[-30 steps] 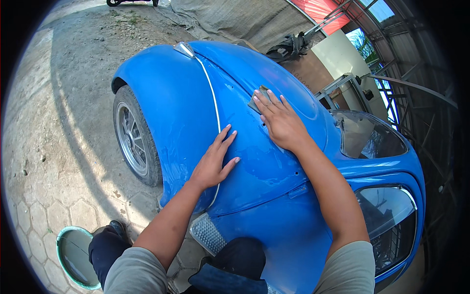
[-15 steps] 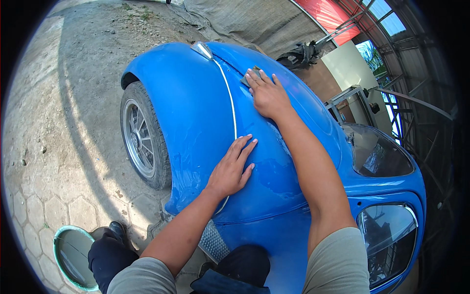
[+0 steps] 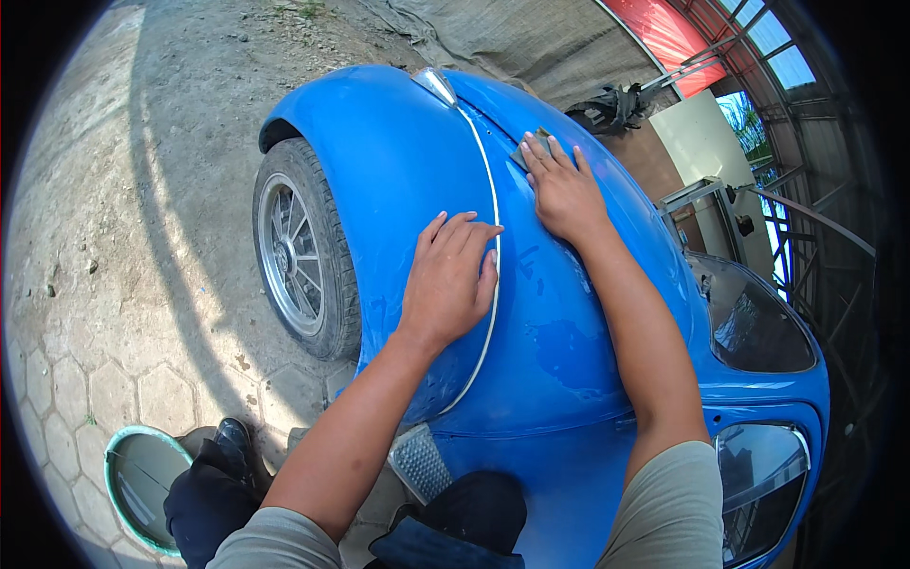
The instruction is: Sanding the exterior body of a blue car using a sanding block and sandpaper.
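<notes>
A blue rounded car body [image 3: 379, 142] lies in front of me, with wet patches on its paint. My right hand [image 3: 566, 194] rests flat on the front panel, its fingers pressing a dark grey sheet of sandpaper [image 3: 518, 157] against the paint. Only the edges of the sheet show past the fingers. My left hand [image 3: 451, 280] holds nothing; its slightly bent fingers lie over the fender [image 3: 370, 228]. Its index fingertip is at the white strip [image 3: 493, 190] along the fender seam. A chrome lamp housing [image 3: 434, 87] sits at the strip's far end.
A tyre with a silver wheel [image 3: 292, 254] stands under the fender. At lower left, a green-rimmed tub [image 3: 112, 479] of greyish water is beside my foot [image 3: 233, 438]. A ridged running board [image 3: 419, 463] is near my legs. Windows [image 3: 758, 318] are at right.
My left hand has shifted forward and left across the white strip onto the fender. My right hand stays on nearly the same spot of the panel. The car appears farther right in view.
</notes>
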Demonstrator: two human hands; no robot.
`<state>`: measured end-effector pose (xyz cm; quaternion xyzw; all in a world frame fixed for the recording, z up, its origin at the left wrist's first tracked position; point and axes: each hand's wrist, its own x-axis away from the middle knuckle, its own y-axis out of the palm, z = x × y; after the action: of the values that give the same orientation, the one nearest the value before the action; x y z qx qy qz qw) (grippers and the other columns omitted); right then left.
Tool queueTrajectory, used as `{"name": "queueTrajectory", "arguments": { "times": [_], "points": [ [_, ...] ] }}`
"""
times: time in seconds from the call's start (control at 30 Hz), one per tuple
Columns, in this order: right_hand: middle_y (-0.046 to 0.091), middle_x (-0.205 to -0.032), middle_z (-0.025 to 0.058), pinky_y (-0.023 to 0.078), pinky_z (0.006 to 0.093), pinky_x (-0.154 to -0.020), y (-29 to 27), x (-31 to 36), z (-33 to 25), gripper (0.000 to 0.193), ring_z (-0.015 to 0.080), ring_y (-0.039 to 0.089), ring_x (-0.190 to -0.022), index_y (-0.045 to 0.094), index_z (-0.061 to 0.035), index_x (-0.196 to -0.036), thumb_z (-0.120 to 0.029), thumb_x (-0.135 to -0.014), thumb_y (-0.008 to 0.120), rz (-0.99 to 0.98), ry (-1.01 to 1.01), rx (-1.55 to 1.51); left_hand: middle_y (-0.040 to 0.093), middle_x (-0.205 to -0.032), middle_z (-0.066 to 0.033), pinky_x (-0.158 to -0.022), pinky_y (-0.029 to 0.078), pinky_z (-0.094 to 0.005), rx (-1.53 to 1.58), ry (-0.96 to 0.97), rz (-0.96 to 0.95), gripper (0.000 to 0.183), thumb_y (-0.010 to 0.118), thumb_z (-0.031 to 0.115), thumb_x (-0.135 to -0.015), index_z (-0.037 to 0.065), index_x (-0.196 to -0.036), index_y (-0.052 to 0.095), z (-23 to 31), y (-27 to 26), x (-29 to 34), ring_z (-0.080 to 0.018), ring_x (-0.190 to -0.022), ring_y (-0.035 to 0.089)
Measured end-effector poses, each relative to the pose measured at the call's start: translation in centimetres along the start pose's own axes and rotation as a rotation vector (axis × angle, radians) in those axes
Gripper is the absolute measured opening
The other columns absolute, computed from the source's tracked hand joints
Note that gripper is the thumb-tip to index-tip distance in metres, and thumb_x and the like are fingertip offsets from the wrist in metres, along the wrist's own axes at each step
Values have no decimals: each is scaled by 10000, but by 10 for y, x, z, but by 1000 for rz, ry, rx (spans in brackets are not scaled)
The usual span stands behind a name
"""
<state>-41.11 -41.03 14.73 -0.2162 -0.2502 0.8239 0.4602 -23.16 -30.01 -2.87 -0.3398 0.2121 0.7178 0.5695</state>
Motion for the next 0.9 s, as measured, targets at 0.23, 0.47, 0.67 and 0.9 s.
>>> {"name": "queueTrajectory", "arguments": {
  "times": [0.23,0.47,0.67,0.9],
  "points": [
    [351,-1905,24,230,630,-1424,32,-106,-17,603,326,342,-1745,448,-151,-1791,-273,-1201,467,-71,107,-2,755,-1353,-114,-1373,378,-518,-173,115,-61,339,685,74,-1009,76,-1341,754,-16,1,11,-309,-1506,609],
    [336,-1911,-3,249,619,-1421,19,-68,-14,614,304,335,-1749,408,-165,-1812,-275,-1209,458,-98,34,21,757,-1323,-107,-1371,378,-510,-175,66,-31,315,678,75,-1003,88,-1308,758,-18,4,12,-306,-1498,613],
    [398,-1882,16,268,588,-1417,-22,37,10,582,315,372,-1729,450,-174,-1792,-260,-1217,464,-57,0,-25,753,-1325,-118,-1378,367,-520,-140,55,-33,325,667,72,-1010,87,-1324,748,-16,3,11,-311,-1507,606],
    [385,-1887,36,256,583,-1422,-11,19,6,582,328,378,-1726,458,-143,-1783,-274,-1216,480,-22,-18,3,740,-1366,-119,-1404,337,-527,-130,69,-68,342,663,71,-1012,74,-1347,735,-16,0,15,-311,-1534,580]
  ]
}}
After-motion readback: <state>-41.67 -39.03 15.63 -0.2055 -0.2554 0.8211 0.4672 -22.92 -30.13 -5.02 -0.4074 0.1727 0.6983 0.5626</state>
